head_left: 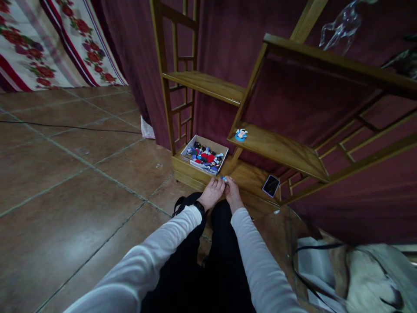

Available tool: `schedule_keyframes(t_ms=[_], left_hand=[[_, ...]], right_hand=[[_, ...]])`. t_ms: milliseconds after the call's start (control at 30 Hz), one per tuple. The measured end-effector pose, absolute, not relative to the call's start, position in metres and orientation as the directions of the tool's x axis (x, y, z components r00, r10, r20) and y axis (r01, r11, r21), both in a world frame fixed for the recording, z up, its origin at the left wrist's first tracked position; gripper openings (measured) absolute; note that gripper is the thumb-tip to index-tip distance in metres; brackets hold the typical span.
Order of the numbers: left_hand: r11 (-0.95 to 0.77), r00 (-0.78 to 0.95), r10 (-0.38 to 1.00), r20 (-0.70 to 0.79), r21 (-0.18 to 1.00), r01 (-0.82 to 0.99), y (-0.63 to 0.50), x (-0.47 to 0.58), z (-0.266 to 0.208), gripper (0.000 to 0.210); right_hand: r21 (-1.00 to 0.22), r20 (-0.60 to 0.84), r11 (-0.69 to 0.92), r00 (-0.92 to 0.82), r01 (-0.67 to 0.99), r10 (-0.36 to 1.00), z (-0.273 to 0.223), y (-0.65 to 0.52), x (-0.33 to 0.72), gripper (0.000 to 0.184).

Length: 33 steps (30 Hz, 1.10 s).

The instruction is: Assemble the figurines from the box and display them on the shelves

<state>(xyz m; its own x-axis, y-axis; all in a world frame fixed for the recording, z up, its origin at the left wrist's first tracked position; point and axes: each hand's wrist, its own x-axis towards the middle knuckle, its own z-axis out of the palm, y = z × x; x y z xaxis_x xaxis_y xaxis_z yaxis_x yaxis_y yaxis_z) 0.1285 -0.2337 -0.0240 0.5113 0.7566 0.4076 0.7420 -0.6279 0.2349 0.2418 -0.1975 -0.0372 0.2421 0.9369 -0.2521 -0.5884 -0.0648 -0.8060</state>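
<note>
My left hand (212, 192) and my right hand (232, 191) meet just in front of the low shelf, fingers closed together. Between the fingertips shows a small blue figurine (224, 178), mostly covered, so its details are lost. Right beyond the hands, an open cardboard box (194, 164) holds several small figurines (206, 158) in red, blue, black and white. Another small figurine (241, 134) with a blue base stands at the left end of the shelf board above.
A wooden display shelf (202, 84) stands against a dark red curtain. A phone (271, 185) lies on its bottom board. Higher up is a clear glass animal figure (343, 26). Bags (368, 274) lie at the lower right. A cable (65, 126) crosses the tiled floor.
</note>
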Motion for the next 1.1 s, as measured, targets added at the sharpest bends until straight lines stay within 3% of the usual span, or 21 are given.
schedule_keyframes(t_ms=[267, 367, 467, 533, 633, 700, 833, 1100], left_hand=[[-0.619, 0.514, 0.77, 0.378, 0.251, 0.744, -0.235, 0.128, -0.017, 0.049], [-0.615, 0.498, 0.779, 0.381, 0.313, 0.723, -0.235, 0.126, -0.017, 0.047], [-0.548, 0.411, 0.834, 0.368, 0.469, 0.693, -0.231, 0.125, -0.021, 0.045], [-0.448, 0.296, 0.894, 0.338, 0.651, 0.613, -0.225, 0.125, -0.026, 0.044], [-0.257, 0.12, 0.966, 0.228, 0.896, 0.363, -0.21, 0.125, -0.033, 0.045], [-0.154, 0.062, 0.987, 0.146, 0.974, 0.166, -0.201, 0.125, -0.036, 0.041], [-0.007, 0.077, 0.997, 0.014, 0.996, -0.094, -0.194, 0.122, -0.037, 0.032], [0.179, 0.112, 0.982, -0.153, 0.944, -0.276, -0.196, 0.117, -0.032, 0.035]], right_hand=[[-0.821, -0.22, -0.038, 0.254, -0.569, 0.942, -0.035, -0.203, 0.246, 0.024], [-0.832, -0.214, -0.025, 0.279, -0.554, 0.936, -0.036, -0.204, 0.248, 0.027], [-0.837, -0.215, -0.022, 0.292, -0.547, 0.932, -0.037, -0.205, 0.249, 0.029], [-0.835, -0.209, -0.025, 0.275, -0.55, 0.938, -0.037, -0.205, 0.247, 0.029], [-0.838, -0.203, -0.045, 0.233, -0.544, 0.951, -0.034, -0.206, 0.244, 0.028], [-0.844, -0.202, -0.065, 0.203, -0.532, 0.958, -0.031, -0.207, 0.241, 0.028], [-0.842, -0.201, -0.089, 0.156, -0.532, 0.967, -0.028, -0.208, 0.237, 0.029], [-0.881, -0.156, -0.061, 0.167, -0.469, 0.974, -0.033, -0.206, 0.232, 0.026]])
